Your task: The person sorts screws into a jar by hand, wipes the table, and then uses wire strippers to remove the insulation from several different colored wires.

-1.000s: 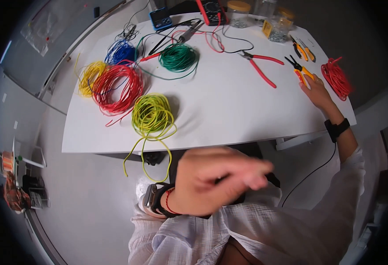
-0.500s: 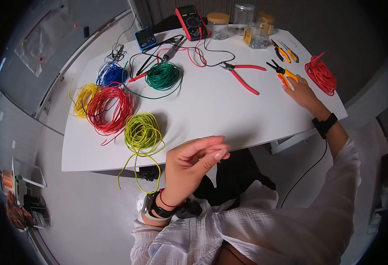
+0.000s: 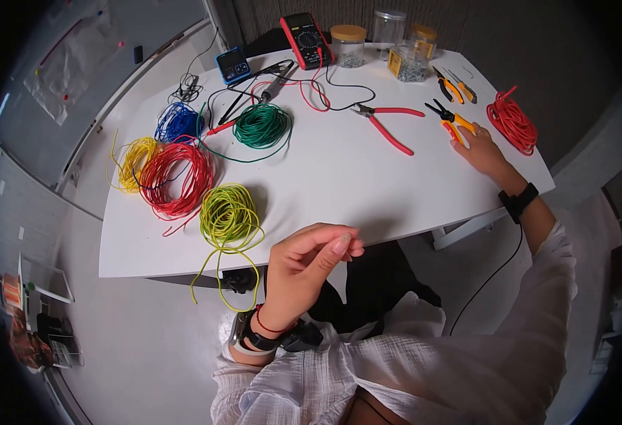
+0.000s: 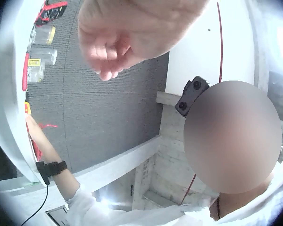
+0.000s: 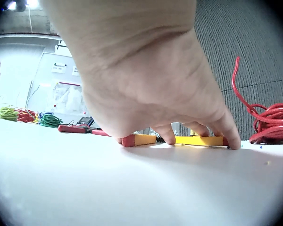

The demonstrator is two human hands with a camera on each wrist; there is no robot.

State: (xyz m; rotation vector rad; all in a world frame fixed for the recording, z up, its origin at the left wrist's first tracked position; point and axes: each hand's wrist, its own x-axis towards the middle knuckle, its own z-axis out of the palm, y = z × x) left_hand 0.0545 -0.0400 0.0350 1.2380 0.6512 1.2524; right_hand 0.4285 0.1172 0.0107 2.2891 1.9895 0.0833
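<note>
My right hand rests on the yellow-and-red handles of the wire strippers, which lie on the white table with their black jaws pointing away. In the right wrist view the thumb is at one handle end, and the fingers reach down over the other handle. Just right of this hand lies a coil of thick red wire. Red-handled cutters lie spread to its left. My left hand hangs at the table's front edge, fingers loosely curled and thumb near the fingertips, with nothing visible in it.
Coils of yellow-green, red, yellow, blue and green wire fill the left side. Behind are a multimeter with leads, a small blue device, jars and orange-handled pliers.
The head view has shifted, so the table sits lower and further left. My left hand drew in over the lap and its thumb closed toward the fingers. The right hand stays at the wire strippers.
</note>
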